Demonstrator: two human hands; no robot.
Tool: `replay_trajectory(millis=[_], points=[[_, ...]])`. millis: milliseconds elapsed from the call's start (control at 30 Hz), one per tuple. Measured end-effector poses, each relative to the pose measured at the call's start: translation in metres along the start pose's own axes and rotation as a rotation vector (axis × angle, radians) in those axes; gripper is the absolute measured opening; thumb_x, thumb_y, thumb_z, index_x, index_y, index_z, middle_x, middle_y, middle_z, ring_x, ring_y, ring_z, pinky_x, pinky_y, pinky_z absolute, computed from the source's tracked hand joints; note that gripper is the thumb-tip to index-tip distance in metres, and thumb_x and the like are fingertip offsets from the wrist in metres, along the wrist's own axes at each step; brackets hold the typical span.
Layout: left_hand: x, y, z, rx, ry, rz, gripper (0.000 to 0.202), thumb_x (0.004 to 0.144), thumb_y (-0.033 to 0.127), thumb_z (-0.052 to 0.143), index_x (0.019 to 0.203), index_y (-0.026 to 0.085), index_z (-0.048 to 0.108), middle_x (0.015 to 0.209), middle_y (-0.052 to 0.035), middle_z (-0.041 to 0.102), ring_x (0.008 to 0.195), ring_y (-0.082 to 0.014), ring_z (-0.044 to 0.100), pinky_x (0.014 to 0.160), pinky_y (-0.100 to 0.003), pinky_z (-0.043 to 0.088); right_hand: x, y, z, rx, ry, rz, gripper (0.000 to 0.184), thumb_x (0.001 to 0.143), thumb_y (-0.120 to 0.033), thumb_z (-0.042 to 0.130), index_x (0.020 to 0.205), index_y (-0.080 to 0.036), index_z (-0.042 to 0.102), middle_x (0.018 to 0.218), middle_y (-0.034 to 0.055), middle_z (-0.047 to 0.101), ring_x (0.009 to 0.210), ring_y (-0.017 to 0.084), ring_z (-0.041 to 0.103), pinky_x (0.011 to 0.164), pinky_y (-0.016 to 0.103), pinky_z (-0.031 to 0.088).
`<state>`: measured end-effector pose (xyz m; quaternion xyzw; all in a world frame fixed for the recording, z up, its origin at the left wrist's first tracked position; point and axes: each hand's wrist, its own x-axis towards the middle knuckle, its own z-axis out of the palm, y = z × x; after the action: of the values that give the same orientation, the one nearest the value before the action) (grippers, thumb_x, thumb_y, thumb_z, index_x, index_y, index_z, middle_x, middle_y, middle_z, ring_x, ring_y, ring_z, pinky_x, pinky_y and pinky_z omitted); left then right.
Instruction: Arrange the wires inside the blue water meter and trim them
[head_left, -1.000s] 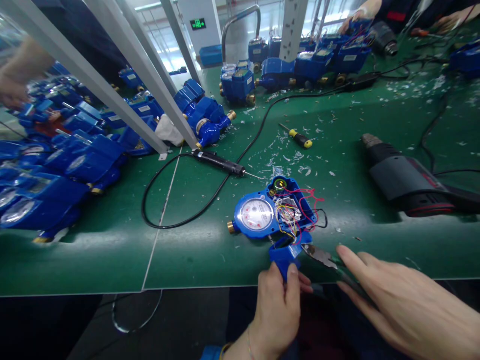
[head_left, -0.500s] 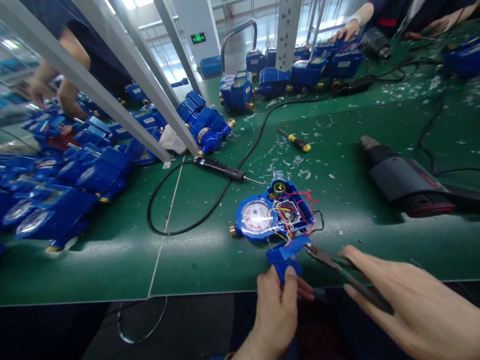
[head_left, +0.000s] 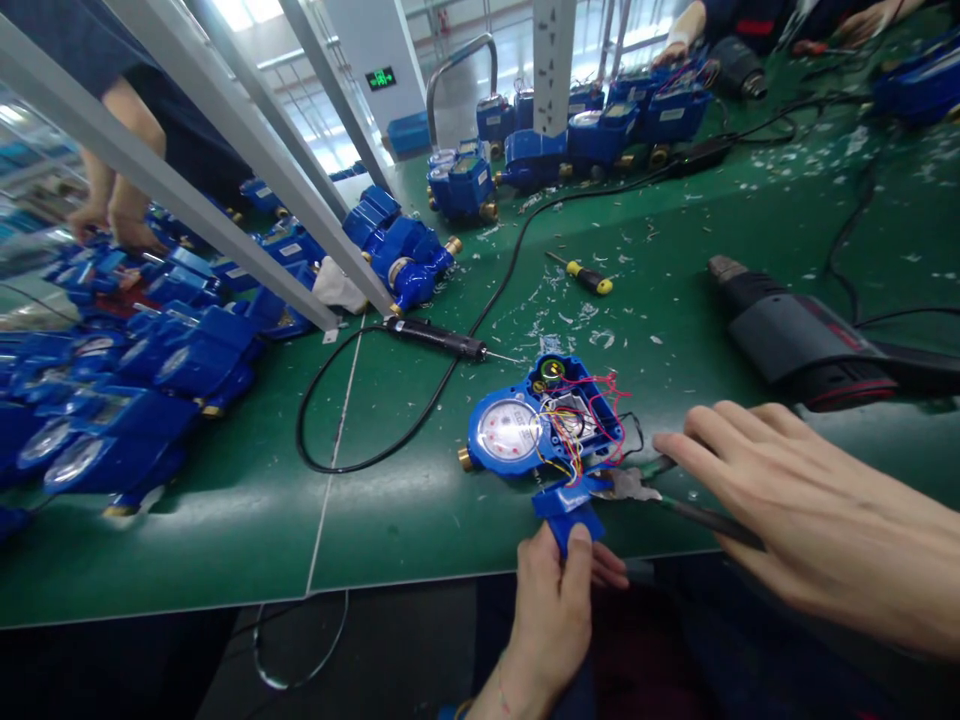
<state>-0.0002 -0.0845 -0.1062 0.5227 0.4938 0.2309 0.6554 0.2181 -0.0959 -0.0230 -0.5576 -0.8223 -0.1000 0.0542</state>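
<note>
A blue water meter (head_left: 508,432) lies on the green bench, its box open and full of red, yellow, white and black wires. My left hand (head_left: 553,600) pinches a blue plastic cover (head_left: 571,510) at the bench's front edge, just below the meter, with wires running to it. In my right hand (head_left: 795,510) is a pair of pliers (head_left: 637,487) with dark green handles. The jaws are at the right side of the cover, close to the wires; whether they grip anything I cannot tell.
Behind the meter lie a corded electric screwdriver (head_left: 439,338) and a yellow-black screwdriver (head_left: 589,277). A heat gun (head_left: 802,340) rests at the right. Several blue meters (head_left: 112,430) crowd the left, beside grey metal posts (head_left: 247,140). A co-worker's arms (head_left: 135,150) reach in there.
My right hand has turned and moved up, and the pliers now lie flatter with their jaws at the cover. My left hand keeps its hold on the cover. The view has shifted slightly.
</note>
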Motion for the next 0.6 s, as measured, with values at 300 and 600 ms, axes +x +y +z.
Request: replay_trajectory(millis=[300, 600], points=[[0.001, -0.003, -0.002, 0.013, -0.005, 0.006, 0.049, 0.1, 0.053, 0.038, 0.086, 0.012, 0.061, 0.073, -0.0095, 0.074, 0.061, -0.0176, 0.072, 0.059, -0.026, 0.057, 0.0, 0.01, 0.003, 0.102, -0.049, -0.041, 0.047, 0.055, -0.017, 0.053, 0.102, -0.017, 0.057, 0.09, 0.0097, 0.056, 0.08, 0.027, 0.053, 0.072, 0.042, 0.041], [0.001, 0.0, -0.004, 0.111, -0.01, 0.032, 0.049, 0.101, 0.049, 0.035, 0.085, 0.013, 0.063, 0.073, -0.0096, 0.075, 0.063, -0.0177, 0.073, 0.063, -0.027, 0.057, 0.004, 0.013, 0.005, 0.068, -0.039, -0.108, 0.051, 0.053, -0.016, 0.055, 0.104, -0.015, 0.058, 0.093, 0.012, 0.059, 0.083, 0.028, 0.056, 0.071, 0.042, 0.045]])
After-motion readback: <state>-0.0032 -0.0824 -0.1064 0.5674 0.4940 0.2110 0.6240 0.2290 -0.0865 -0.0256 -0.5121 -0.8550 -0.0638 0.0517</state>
